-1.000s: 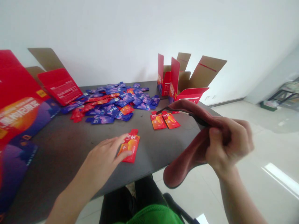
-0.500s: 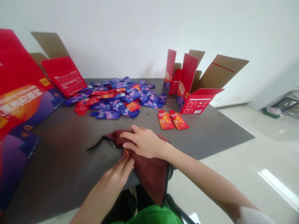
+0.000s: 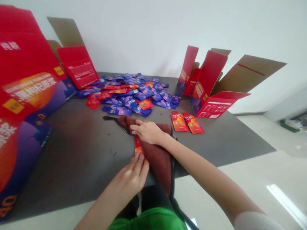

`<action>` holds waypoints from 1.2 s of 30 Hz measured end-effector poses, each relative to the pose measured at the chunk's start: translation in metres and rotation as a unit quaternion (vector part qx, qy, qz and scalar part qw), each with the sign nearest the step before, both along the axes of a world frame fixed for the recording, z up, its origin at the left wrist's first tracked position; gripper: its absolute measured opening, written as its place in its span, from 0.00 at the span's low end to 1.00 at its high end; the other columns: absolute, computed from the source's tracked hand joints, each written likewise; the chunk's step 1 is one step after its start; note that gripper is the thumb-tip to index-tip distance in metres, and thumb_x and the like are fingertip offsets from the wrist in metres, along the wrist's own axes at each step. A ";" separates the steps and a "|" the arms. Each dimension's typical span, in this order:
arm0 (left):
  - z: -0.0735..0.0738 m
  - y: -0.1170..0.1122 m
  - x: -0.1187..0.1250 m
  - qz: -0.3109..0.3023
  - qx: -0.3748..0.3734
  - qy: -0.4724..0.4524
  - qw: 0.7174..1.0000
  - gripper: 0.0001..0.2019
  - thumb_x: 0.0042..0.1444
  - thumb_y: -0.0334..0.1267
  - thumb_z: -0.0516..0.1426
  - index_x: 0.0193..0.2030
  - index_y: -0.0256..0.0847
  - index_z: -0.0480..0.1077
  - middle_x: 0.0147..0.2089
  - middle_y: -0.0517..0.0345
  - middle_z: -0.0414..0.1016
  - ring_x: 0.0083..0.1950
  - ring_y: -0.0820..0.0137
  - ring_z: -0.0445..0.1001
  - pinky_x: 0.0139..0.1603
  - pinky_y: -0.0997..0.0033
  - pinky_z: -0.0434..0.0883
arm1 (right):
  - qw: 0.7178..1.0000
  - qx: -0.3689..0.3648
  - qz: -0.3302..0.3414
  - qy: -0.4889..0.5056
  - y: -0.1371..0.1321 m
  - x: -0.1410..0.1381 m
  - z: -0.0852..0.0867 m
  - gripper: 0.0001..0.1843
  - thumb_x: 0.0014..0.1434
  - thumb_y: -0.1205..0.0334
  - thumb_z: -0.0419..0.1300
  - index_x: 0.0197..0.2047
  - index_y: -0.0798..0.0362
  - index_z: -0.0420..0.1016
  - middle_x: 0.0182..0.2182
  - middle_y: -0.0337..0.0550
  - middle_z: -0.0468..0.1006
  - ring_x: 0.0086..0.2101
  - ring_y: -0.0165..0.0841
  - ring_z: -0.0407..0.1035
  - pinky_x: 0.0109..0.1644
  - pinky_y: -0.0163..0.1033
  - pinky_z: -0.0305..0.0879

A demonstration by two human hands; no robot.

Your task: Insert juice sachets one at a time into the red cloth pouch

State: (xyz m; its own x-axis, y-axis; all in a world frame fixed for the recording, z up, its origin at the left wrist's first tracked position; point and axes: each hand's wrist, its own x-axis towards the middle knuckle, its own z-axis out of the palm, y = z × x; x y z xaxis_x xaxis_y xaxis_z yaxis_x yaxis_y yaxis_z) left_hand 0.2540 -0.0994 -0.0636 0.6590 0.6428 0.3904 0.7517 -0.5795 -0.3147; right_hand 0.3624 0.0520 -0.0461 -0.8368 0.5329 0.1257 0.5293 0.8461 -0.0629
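Note:
My left hand (image 3: 132, 175) has its fingertips, pressed together, on the lower end of a red-orange pouch (image 3: 138, 146) lying on the table. Part of that pouch is hidden under a brown cloth (image 3: 157, 159) with black edging. My right hand (image 3: 148, 131) lies over the cloth, fingers curled and gripping it near the pouch's upper end. A black strap end of the cloth sticks out to the left. Two more red-orange pouches, one (image 3: 179, 122) beside the other (image 3: 193, 123), lie side by side to the right of the cloth.
A heap of purple and red pouches (image 3: 129, 101) covers the back of the grey table (image 3: 79, 153). Large open red cartons (image 3: 31, 83) stand at the left. Two open red boxes, a rear one (image 3: 188, 78) and a front one (image 3: 216, 107), stand at back right.
My left hand has drawn back toward me, and more of the red-orange pouch shows beside the cloth. My right hand stays on the cloth. The camera view has shifted slightly.

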 end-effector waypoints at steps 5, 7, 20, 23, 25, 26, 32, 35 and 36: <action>0.006 -0.001 0.004 0.034 -0.042 -0.008 0.998 0.21 0.48 0.16 0.41 0.44 0.29 0.67 0.46 0.38 0.73 0.47 0.63 0.73 0.41 0.71 0.73 | 0.998 0.005 -0.049 0.050 -0.008 0.012 0.030 0.18 0.64 0.54 0.37 0.45 0.49 0.63 0.41 0.40 0.67 0.36 0.30 0.65 0.33 0.34 0.55; 0.007 -0.002 0.004 0.040 -0.061 -0.008 0.997 0.21 0.48 0.16 0.41 0.46 0.30 0.66 0.46 0.40 0.73 0.46 0.64 0.74 0.41 0.71 0.73 | 0.997 0.005 -0.013 0.075 -0.027 0.023 0.039 0.17 0.64 0.53 0.37 0.44 0.48 0.63 0.41 0.39 0.67 0.36 0.29 0.64 0.34 0.34 0.54; 0.003 0.003 0.004 -0.014 0.001 -0.027 1.000 0.18 0.52 0.19 0.42 0.43 0.28 0.67 0.44 0.39 0.75 0.47 0.61 0.73 0.41 0.70 0.72 | 0.999 0.011 -0.012 -0.029 -0.003 0.003 0.001 0.17 0.63 0.51 0.38 0.45 0.43 0.64 0.38 0.39 0.66 0.31 0.29 0.65 0.27 0.34 0.50; 0.007 0.004 0.008 0.016 -0.054 -0.047 0.997 0.16 0.50 0.19 0.43 0.39 0.31 0.68 0.42 0.41 0.75 0.45 0.61 0.74 0.38 0.69 0.74 | 0.998 0.009 -0.056 -0.025 0.017 -0.004 0.002 0.17 0.63 0.51 0.38 0.46 0.44 0.63 0.39 0.39 0.67 0.31 0.30 0.65 0.27 0.34 0.49; 0.009 0.004 0.009 0.032 -0.104 -0.065 0.992 0.16 0.49 0.18 0.45 0.38 0.33 0.68 0.42 0.43 0.75 0.46 0.62 0.74 0.39 0.68 0.74 | 0.998 0.011 -0.065 -0.015 0.017 -0.001 0.009 0.18 0.64 0.52 0.37 0.46 0.46 0.62 0.40 0.40 0.67 0.32 0.30 0.65 0.29 0.34 0.51; 0.010 0.004 0.009 0.040 -0.130 -0.074 0.988 0.16 0.49 0.17 0.45 0.38 0.34 0.67 0.43 0.44 0.75 0.47 0.63 0.73 0.40 0.68 0.74 | 0.998 0.012 -0.068 -0.001 0.013 0.003 0.014 0.18 0.64 0.53 0.36 0.46 0.47 0.62 0.41 0.40 0.67 0.33 0.30 0.65 0.30 0.34 0.52; 0.012 0.002 0.011 0.074 -0.171 -0.045 0.981 0.17 0.48 0.18 0.46 0.41 0.35 0.67 0.39 0.48 0.75 0.41 0.66 0.75 0.37 0.70 0.74 | 0.999 -0.024 0.037 0.014 -0.046 0.036 0.034 0.16 0.64 0.52 0.39 0.41 0.47 0.64 0.37 0.37 0.66 0.31 0.26 0.62 0.29 0.33 0.50; 0.008 0.001 0.011 0.045 -0.099 -0.018 0.994 0.16 0.51 0.19 0.45 0.41 0.32 0.68 0.36 0.48 0.76 0.38 0.66 0.75 0.35 0.72 0.73 | 0.996 -0.024 0.078 -0.027 -0.058 0.036 0.026 0.15 0.64 0.53 0.40 0.39 0.46 0.65 0.35 0.37 0.65 0.28 0.26 0.59 0.25 0.33 0.45; 0.007 0.001 0.011 0.034 -0.069 -0.015 0.997 0.15 0.51 0.20 0.44 0.41 0.31 0.68 0.38 0.46 0.76 0.40 0.66 0.75 0.37 0.72 0.73 | 0.996 -0.018 0.079 -0.031 -0.056 0.034 0.022 0.15 0.64 0.53 0.40 0.40 0.46 0.65 0.35 0.38 0.65 0.28 0.26 0.59 0.24 0.34 0.44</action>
State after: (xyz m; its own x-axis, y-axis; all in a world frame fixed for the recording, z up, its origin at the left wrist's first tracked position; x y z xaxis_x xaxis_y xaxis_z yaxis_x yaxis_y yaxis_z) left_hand 0.2646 -0.0983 -0.0570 0.6012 0.7347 0.3143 0.7988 -0.5632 -0.2116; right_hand 0.3962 -0.0039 -0.0240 -0.9159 0.3977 0.0547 0.3941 0.9167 -0.0661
